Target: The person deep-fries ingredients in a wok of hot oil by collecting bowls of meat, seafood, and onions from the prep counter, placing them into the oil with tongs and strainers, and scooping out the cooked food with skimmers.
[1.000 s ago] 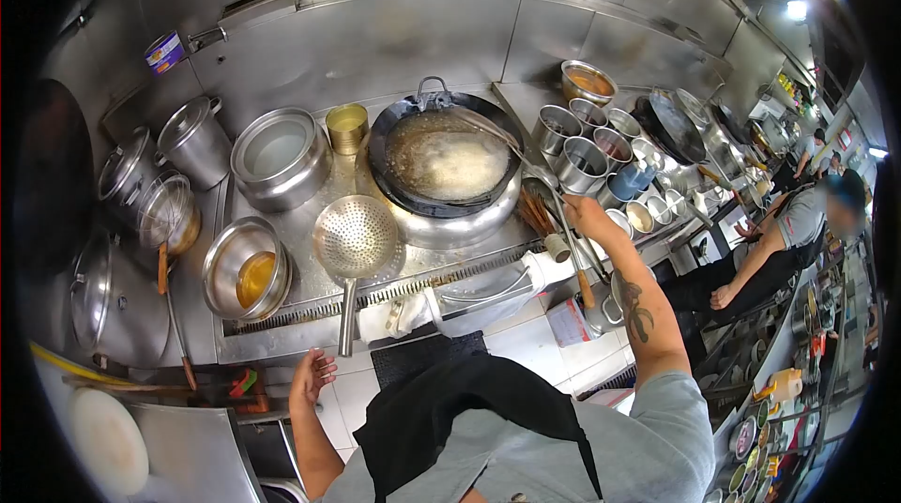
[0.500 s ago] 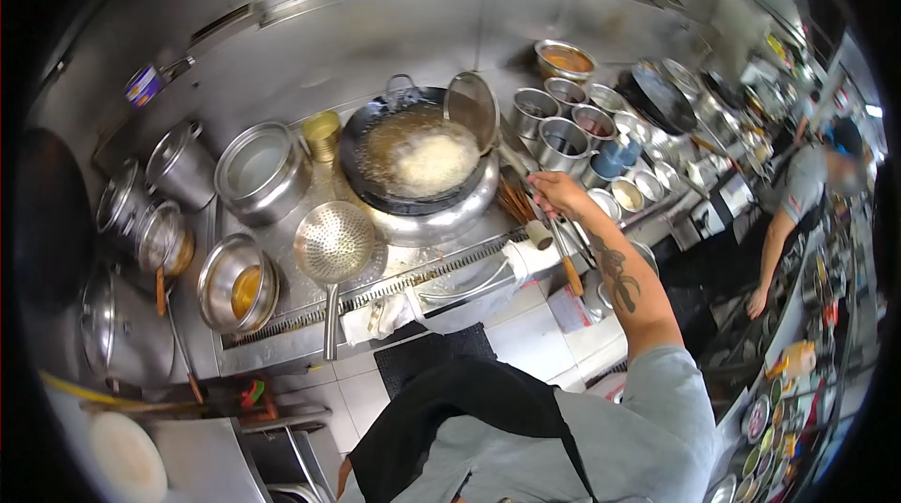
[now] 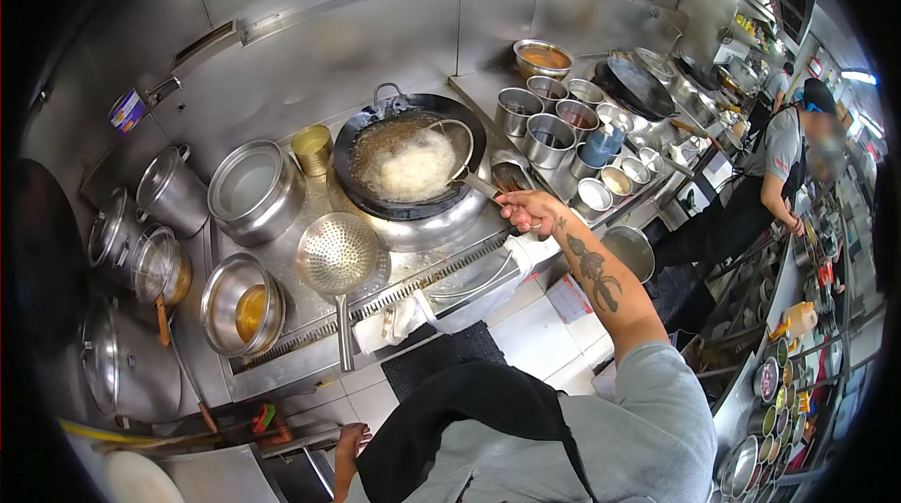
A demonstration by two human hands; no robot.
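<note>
My right hand is closed around the handle of a wire-mesh strainer. The strainer's round head dips into the right side of a black wok, at the edge of a pale, foamy mass of food in bubbling brown oil. Low in the view, my left hand hangs beside the black apron, well away from the stove. Its fingers are too small and partly hidden to show whether they hold anything. A perforated ladle rests on the steel counter in front of the wok.
Left of the wok stand a brass-coloured can, a large steel pot and a steel bowl with yellow liquid. Several sauce containers crowd the right. A white cloth hangs at the counter's edge. Farther right stands a co-worker.
My right hand has lowered and moved left. The strainer has tipped from upright beside the wok down into it. My left hand has come into view. The co-worker stands more upright.
</note>
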